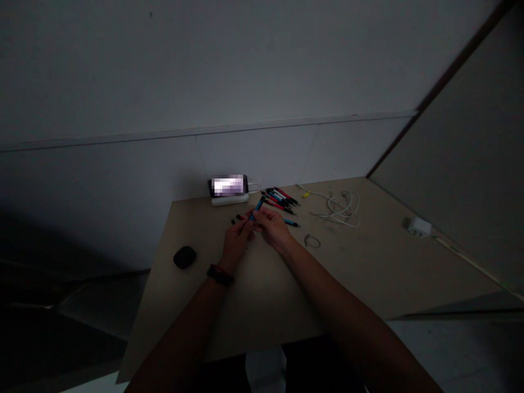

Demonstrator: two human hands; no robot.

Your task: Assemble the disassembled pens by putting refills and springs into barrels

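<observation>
Both my hands meet over the far middle of a light wooden table (335,284). My left hand (236,243) and my right hand (273,228) are closed together around a blue pen (258,207), whose tip sticks up and away from my fingers. A dark band sits on my left wrist. Just beyond my hands lies a pile of several red, blue and black pens (280,198). One more blue pen (291,222) lies right of my right hand, and small dark pen parts (236,219) lie by my left hand.
A phone (228,185) leans on a white block at the wall. A white cable (341,210) coils at the back right, a white charger (417,226) lies near the right edge, a small ring (311,240) sits mid-table, and a black oval object (184,256) lies at the left.
</observation>
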